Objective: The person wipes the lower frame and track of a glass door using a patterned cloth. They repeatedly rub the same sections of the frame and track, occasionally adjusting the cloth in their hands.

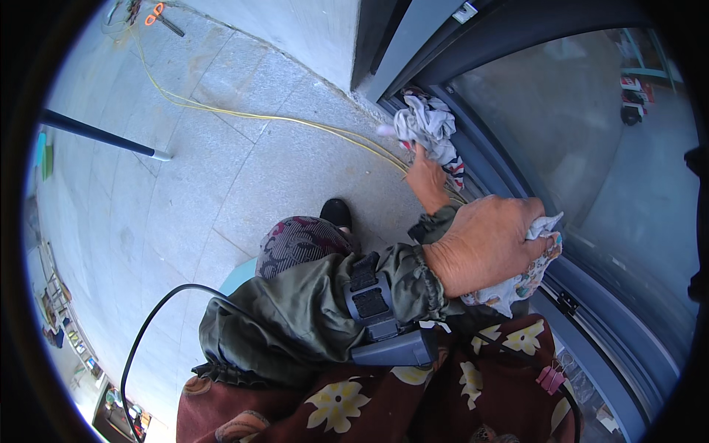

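My left hand reaches across to the right and grips a crumpled patterned cloth beside the glazed door panel. Part of the cloth bunches up past the fingers, and the rest hangs below the hand. Farther ahead, my right hand touches a heap of grey-white rags at the foot of the dark door frame. One digit lies against the rags; the other fingers are hidden, so its hold is unclear. My left forearm covers most of the right arm.
A yellow cable runs over the stone-tiled floor toward the rags. Orange-handled scissors lie far left, with a dark pole nearer. A black cable loops beside my left sleeve. A pink binder clip hangs at my right.
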`<state>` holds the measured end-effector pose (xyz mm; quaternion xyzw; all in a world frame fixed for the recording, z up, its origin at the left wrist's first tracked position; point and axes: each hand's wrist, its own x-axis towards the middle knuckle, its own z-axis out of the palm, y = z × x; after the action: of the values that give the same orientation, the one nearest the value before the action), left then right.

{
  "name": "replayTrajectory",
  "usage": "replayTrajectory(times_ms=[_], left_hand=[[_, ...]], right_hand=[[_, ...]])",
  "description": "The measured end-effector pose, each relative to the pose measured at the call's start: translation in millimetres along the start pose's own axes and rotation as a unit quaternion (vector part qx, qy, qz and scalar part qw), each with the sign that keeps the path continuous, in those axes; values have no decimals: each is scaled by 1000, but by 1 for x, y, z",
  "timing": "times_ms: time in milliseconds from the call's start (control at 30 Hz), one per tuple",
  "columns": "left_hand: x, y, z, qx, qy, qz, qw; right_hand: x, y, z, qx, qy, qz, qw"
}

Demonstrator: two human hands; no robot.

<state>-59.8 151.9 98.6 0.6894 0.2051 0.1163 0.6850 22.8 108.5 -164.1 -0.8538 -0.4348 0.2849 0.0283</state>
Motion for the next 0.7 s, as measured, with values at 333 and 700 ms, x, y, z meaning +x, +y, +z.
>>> replayTrajectory(times_ms=[333,700], left_hand=[[-2,4,3,-22,-22,-9,999],[2,-3,2,-16,-14,8,1000]], right_hand=[[66,-56,-16,44,-7,-140,989],[9,5,-22,-18,-28,30,999]])
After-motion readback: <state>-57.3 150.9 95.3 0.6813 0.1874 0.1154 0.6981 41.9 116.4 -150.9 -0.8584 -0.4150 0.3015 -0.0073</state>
